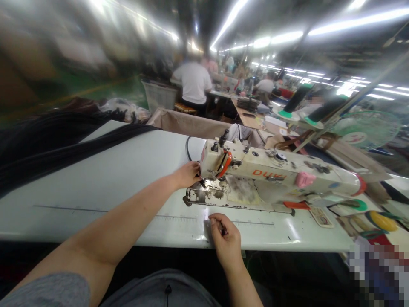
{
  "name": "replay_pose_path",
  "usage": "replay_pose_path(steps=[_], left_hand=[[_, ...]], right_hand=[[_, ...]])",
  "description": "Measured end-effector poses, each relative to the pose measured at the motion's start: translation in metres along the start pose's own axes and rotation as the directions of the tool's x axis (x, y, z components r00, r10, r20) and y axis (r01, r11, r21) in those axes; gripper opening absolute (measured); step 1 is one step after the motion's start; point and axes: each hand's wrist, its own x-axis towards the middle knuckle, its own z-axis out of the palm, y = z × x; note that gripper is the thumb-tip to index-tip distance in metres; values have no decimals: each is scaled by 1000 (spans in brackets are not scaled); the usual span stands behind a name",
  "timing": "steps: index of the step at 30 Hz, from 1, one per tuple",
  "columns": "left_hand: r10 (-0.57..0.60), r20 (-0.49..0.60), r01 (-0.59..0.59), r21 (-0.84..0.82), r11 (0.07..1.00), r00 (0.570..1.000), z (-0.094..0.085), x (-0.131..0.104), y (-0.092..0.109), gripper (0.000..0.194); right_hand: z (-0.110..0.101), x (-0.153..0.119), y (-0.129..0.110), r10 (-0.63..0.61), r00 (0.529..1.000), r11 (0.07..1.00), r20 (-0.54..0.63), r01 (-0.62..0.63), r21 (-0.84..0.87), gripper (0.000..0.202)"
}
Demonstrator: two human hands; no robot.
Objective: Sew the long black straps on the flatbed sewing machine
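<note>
An industrial sewing machine (252, 170) with orange lettering stands on the white table. My left hand (188, 174) reaches to the needle end of its head, thumb and fingers drawn together beside the presser foot (204, 182). Whatever those fingertips pinch is too small to make out. Nearer the table's front edge, my right hand (226, 236) is curled closed just in front of the worn machine bed (204, 196). Something small and dark shows inside its fingers, but its kind is unclear.
Long black fabric (79, 147) lies over the table's left side. A cloth-lined bin (188, 123) stands behind the table. Black thread cones (297, 100) and a green fan (367, 130) are at the right. A person in a white shirt (193, 81) sits farther back.
</note>
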Motion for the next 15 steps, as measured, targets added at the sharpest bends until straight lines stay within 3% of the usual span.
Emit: replay_pose_path(steps=[8, 15], left_hand=[[-30, 49, 30, 17, 999, 998, -13, -13, 1, 16], [-180, 14, 180, 26, 983, 983, -19, -22, 18, 9]], right_hand=[[0, -2, -4, -27, 1000, 1000, -6, 27, 0, 27], [-2, -1, -4, -81, 997, 997, 16, 81, -5, 23]])
